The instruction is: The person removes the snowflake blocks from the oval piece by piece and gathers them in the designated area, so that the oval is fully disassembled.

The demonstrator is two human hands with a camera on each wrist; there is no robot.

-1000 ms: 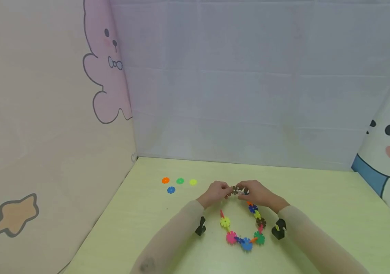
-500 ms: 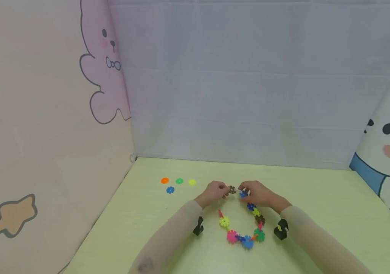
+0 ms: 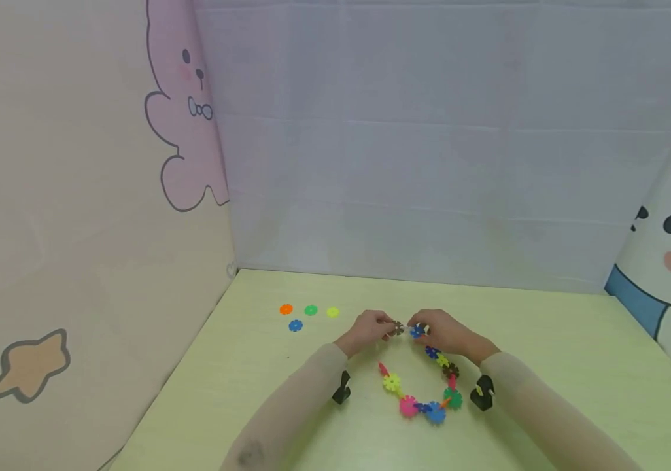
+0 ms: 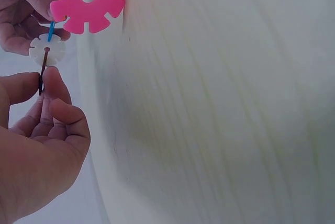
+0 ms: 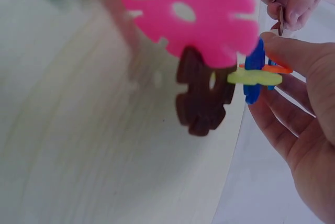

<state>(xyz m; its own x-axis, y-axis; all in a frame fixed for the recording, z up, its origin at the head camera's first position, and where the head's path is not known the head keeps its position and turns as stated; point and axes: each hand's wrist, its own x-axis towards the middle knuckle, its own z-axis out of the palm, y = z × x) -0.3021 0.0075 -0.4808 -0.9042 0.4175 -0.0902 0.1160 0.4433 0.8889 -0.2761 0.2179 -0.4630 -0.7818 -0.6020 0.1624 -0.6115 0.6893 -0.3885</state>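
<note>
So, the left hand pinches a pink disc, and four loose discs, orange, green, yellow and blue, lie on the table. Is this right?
Not quite: the left hand pinches a brown disc, not a pink one, as the head view shows. The orange disc, green disc, yellow disc and blue disc do lie loose on the table.

Brown disc [image 4: 44, 66] meets white disc [image 4: 38, 51]; notched-disc chain [image 3: 435, 413] curves open.

Your left hand [image 3: 365, 331] pinches a round brown notched disc [image 3: 397, 328] near the round blue notched disc [image 3: 416, 331] your right hand [image 3: 445, 332] holds.
</note>
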